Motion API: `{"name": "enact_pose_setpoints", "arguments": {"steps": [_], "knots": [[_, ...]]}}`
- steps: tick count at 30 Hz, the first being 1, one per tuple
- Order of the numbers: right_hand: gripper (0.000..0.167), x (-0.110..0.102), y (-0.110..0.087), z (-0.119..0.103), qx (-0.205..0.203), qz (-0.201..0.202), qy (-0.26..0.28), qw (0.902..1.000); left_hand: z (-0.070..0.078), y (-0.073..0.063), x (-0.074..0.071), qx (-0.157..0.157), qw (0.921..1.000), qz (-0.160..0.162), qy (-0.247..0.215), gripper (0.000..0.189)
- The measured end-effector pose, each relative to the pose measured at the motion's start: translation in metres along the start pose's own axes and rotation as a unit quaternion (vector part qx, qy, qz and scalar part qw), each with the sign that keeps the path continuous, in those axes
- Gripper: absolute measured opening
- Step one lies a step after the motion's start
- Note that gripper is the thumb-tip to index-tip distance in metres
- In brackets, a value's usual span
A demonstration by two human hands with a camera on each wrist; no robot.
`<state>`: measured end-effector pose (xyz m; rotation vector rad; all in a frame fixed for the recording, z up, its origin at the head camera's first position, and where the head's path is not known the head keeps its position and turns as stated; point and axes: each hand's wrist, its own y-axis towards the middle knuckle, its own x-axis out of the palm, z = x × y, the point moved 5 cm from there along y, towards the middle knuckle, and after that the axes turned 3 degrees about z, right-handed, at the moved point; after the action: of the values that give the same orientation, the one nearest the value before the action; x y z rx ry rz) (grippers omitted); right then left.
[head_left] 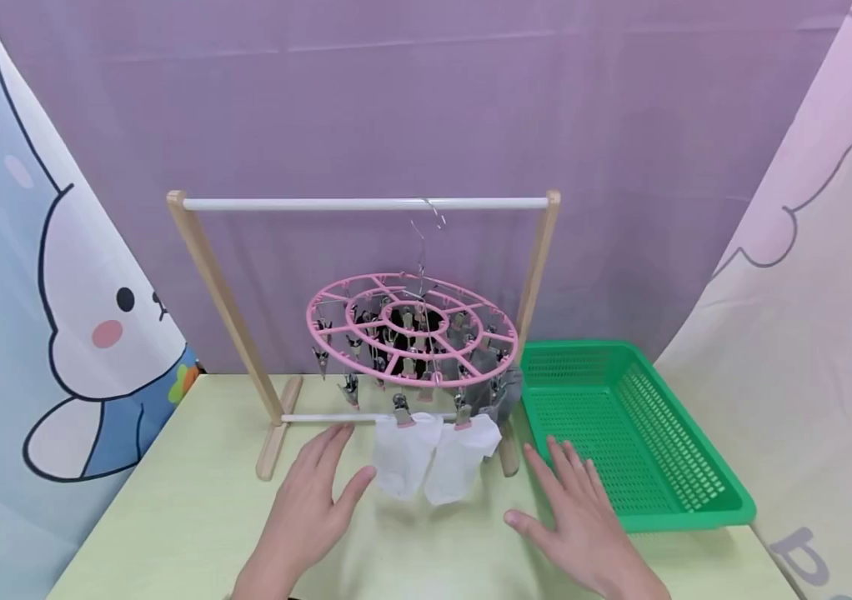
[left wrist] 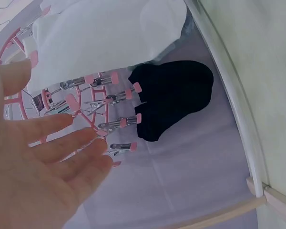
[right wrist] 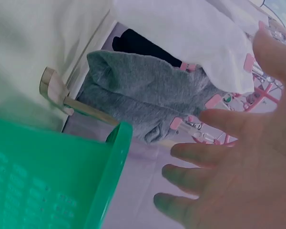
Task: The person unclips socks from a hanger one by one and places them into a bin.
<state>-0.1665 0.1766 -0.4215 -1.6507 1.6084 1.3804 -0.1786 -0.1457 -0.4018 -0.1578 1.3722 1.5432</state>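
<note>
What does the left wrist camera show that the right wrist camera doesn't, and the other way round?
Only the left wrist view shows the person's left hand.
Only the right wrist view shows their right hand and the green perforated plastic basket.
Both show white sock fabric, black sock fabric, pink-tipped metal clips and part of the pale wooden stand.

Socks (head_left: 405,462) under hanger (head_left: 426,356), basket (head_left: 632,433) at right

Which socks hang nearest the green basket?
The grey socks, at the right, beside the basket; the white socks hang at the front and the black socks farther back.
</note>
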Motion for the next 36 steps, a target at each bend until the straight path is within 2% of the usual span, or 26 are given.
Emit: {"name": "enact_pose_setpoints", "arguments": {"steps": [8, 15, 23, 27, 32, 36], "knots": [[0.075, -0.004, 0.005, -0.012, -0.021, 0.049, 0.036, 0.998, 0.005, 0.01, -0.003, 0.003, 0.9962, 0.054, -0.068, 0.046], [0.067, -0.008, 0.01, -0.018, -0.03, 0.083, 0.083, 0.9927, 0.011, 0.021, 0.001, -0.014, 0.989, 0.056, -0.136, 0.043], [0.056, -0.01, 0.015, -0.026, -0.073, 0.129, 0.142, 0.9789, 0.02, 0.033, 0.006, -0.014, 0.9788, 0.07, -0.192, 0.04], [0.05, -0.011, 0.018, -0.029, -0.083, 0.142, 0.171, 0.9715, 0.024, 0.039, 0.01, -0.023, 0.9728, 0.067, -0.221, 0.039], [0.044, -0.011, 0.022, -0.033, -0.082, 0.146, 0.227, 0.9593, 0.024, 0.046, 0.016, -0.053, 0.9667, 0.043, -0.247, 0.041], [0.04, -0.013, 0.025, -0.04, -0.098, 0.154, 0.258, 0.9488, 0.023, 0.051, 0.021, -0.077, 0.9627, 0.027, -0.258, 0.042]]}}
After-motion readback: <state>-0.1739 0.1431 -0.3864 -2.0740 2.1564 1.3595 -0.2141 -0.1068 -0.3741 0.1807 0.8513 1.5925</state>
